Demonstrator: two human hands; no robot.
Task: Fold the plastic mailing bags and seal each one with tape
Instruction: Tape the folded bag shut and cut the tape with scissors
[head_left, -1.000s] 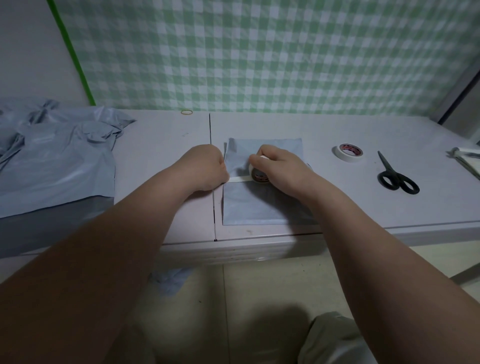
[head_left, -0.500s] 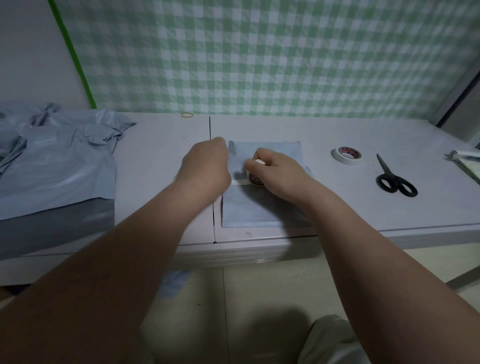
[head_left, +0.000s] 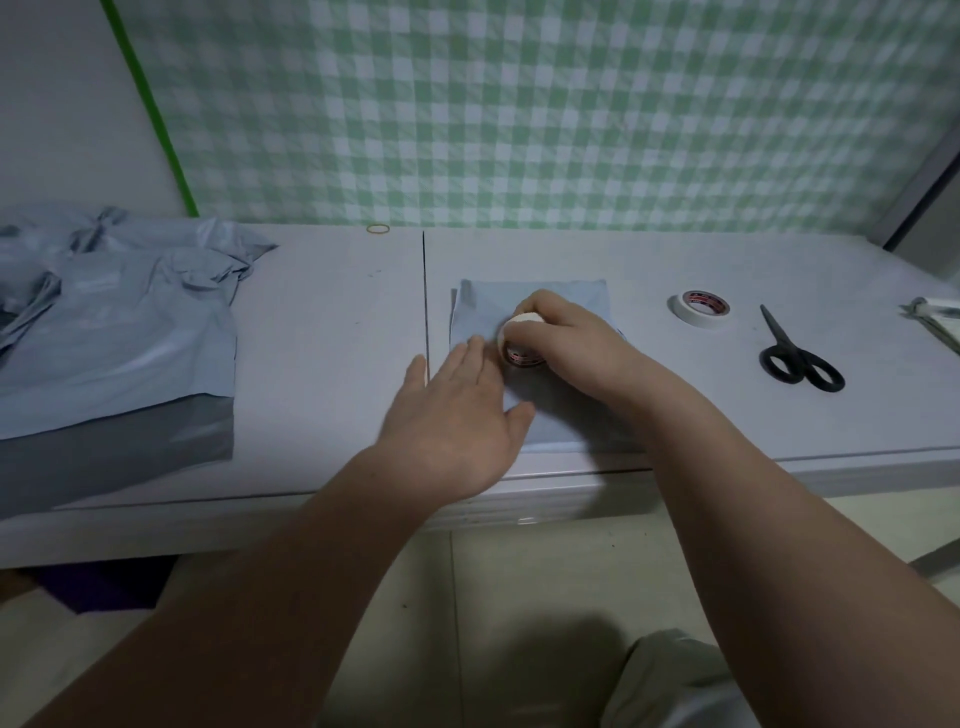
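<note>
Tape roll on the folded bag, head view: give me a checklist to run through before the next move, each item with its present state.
1. Folded bag lies flat on the table: ok.
2. Left hand holds the bag down: ok, fingers straight and flat on its left edge.
3. Right hand has a grip on the tape roll: ok, fingers curled round it.
4. Tape strip laid across the fold: cannot tell, the hands hide it.
5. Scissors free for cutting: ok, lying untouched to the right.
</note>
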